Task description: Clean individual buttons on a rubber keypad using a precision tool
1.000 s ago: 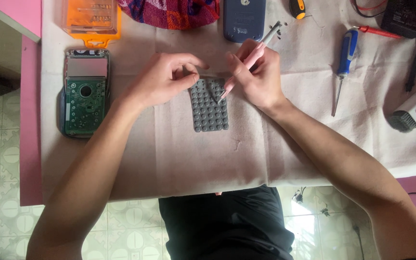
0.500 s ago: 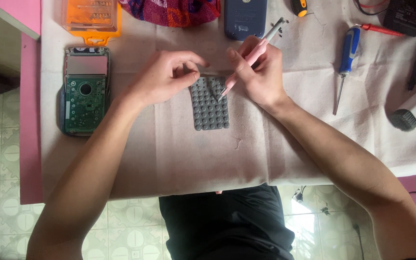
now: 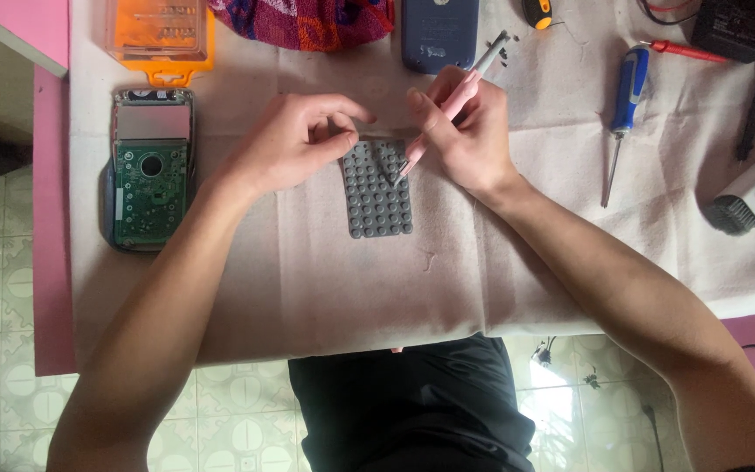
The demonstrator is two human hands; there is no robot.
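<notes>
Nearest the camera is the person's dark clothing above a patterned tile floor, with both bare forearms reaching away over the near edge of a pink table covered by a pale cloth.

In the middle of the cloth lies a grey rubber keypad mat, a rectangle studded with rows of small round bumps, flat on the cloth between the two hands. The left hand rests at the mat's far left corner, thumb and forefinger pinched together on its far edge. The right hand is closed around a slim pink pen-shaped tool, held like a pencil, its tip touching the far part of the mat.

To the left, well apart from the hands, an opened device shell with a green circuit board lies face up. To the right lies a blue-handled screwdriver, and further right a white and black brush-like gadget near the table edge.

Along the far edge sit an orange plastic bit case, a red patterned fabric pouch, a dark blue device back cover, and a black box with red leads.
</notes>
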